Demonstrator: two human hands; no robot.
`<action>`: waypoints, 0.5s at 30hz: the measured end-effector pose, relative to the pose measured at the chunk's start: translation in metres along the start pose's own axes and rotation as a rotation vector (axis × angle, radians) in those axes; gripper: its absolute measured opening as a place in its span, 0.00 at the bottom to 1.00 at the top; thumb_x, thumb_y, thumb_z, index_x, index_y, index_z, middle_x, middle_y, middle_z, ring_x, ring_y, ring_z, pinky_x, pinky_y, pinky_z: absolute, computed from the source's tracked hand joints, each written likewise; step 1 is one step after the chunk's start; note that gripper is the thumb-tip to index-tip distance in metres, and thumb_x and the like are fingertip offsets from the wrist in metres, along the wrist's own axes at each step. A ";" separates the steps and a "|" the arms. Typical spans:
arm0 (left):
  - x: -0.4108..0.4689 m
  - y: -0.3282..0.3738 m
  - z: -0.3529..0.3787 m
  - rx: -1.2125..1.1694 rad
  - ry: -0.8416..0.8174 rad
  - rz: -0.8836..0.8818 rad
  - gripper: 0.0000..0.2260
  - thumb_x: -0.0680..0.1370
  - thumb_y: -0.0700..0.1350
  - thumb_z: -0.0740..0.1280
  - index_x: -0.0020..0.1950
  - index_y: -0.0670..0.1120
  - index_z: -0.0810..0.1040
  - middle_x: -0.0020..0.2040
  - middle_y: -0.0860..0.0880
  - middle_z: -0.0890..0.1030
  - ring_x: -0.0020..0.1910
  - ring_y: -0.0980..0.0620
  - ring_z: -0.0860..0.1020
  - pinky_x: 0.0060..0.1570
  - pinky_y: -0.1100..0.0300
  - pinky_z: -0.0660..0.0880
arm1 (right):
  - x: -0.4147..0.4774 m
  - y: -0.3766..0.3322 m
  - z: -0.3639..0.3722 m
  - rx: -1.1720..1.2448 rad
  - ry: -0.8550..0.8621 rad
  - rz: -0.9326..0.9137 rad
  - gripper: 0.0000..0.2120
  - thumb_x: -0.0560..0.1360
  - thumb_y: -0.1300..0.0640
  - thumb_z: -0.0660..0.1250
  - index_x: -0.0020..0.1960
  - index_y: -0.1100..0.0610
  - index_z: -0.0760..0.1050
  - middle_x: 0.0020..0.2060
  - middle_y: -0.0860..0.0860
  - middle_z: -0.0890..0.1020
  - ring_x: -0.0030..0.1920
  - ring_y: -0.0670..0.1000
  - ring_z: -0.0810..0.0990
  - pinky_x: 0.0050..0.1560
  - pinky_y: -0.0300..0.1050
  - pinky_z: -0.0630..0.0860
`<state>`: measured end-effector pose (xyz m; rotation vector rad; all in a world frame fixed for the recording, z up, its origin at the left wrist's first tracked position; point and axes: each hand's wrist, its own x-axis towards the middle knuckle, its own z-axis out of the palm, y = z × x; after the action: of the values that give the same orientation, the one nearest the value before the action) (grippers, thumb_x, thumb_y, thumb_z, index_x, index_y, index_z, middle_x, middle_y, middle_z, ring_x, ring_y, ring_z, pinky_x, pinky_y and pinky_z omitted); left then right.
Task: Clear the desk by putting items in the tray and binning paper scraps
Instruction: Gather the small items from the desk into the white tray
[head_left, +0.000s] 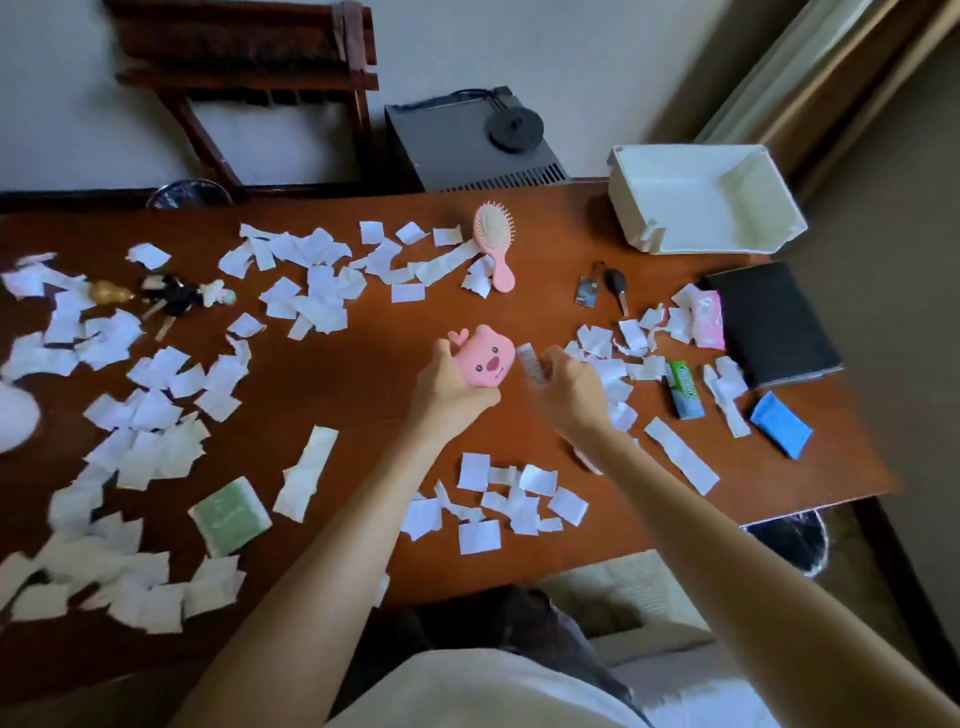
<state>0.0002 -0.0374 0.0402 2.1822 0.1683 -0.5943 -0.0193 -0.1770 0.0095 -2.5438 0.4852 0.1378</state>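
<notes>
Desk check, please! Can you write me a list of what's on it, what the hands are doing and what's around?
Surface: brown wooden desk, strewn with torn white paper scraps.
Job's things: white plastic tray at far right corner, looks empty; black mesh bin beside the desk's near right corner.
Clutter: pink hairbrush, black car key, black notebook, green gum pack, blue packet, bunch of keys with figurines.
Grips: left hand holds pink animal-face case; right hand pinches small white tube.
Cables: black cord atop grey box behind the desk.
Surroundings: dark wooden rack by the wall.
</notes>
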 end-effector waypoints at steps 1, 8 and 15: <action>0.000 0.012 0.010 -0.001 -0.003 0.009 0.31 0.71 0.43 0.72 0.69 0.46 0.60 0.65 0.45 0.70 0.59 0.47 0.75 0.42 0.61 0.73 | 0.004 0.010 -0.012 0.003 0.006 0.019 0.13 0.79 0.52 0.60 0.47 0.63 0.72 0.38 0.59 0.80 0.31 0.54 0.73 0.28 0.42 0.64; 0.038 0.071 0.044 0.024 -0.069 0.159 0.31 0.71 0.42 0.72 0.70 0.47 0.62 0.67 0.46 0.70 0.63 0.47 0.73 0.53 0.57 0.76 | 0.044 0.058 -0.060 0.050 0.039 0.106 0.13 0.76 0.53 0.63 0.47 0.65 0.74 0.36 0.58 0.78 0.35 0.55 0.73 0.28 0.41 0.63; 0.063 0.117 0.084 0.256 -0.188 0.182 0.11 0.73 0.43 0.69 0.53 0.41 0.78 0.53 0.41 0.77 0.64 0.46 0.71 0.60 0.57 0.72 | 0.088 0.085 -0.101 0.087 0.132 0.156 0.18 0.78 0.49 0.61 0.33 0.54 0.64 0.27 0.48 0.70 0.26 0.46 0.66 0.28 0.35 0.59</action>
<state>0.0622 -0.1816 0.0484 2.3383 -0.2155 -0.7446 0.0312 -0.3248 0.0367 -2.4392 0.7252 0.0049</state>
